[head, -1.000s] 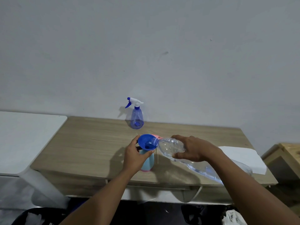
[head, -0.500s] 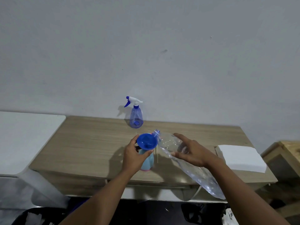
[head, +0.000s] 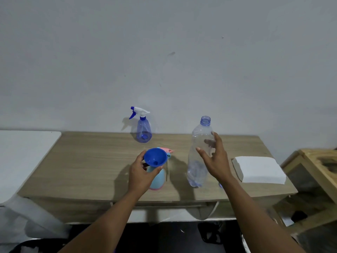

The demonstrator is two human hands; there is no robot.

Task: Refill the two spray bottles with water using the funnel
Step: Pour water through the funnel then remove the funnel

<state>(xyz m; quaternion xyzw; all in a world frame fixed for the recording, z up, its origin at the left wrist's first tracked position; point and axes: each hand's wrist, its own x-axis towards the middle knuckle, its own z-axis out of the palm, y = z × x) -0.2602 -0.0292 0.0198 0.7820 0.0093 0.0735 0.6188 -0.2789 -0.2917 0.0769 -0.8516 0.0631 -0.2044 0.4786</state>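
Observation:
A blue funnel (head: 155, 158) sits in the neck of a light blue spray bottle (head: 158, 179) near the wooden table's front edge. My left hand (head: 141, 175) grips the funnel and the bottle's neck. The bottle's pink trigger head (head: 166, 150) lies just behind it. A clear plastic water bottle (head: 199, 152), uncapped, stands upright to the right. My right hand (head: 215, 159) is beside it with fingers spread, thumb in front and fingers behind, not squeezing it. A purple spray bottle (head: 143, 131) with a white and blue trigger stands at the back by the wall.
A white folded stack (head: 259, 169) lies at the right end of the table (head: 91, 161). A small blue cap (head: 220, 185) peeks out by my right wrist. A white surface (head: 23, 152) adjoins on the left, a wooden crate (head: 319, 161) on the right.
The water bottle went from tilted over the funnel to standing upright on the table at the right. My right hand has loosened its grip on it. My left hand stayed on the funnel.

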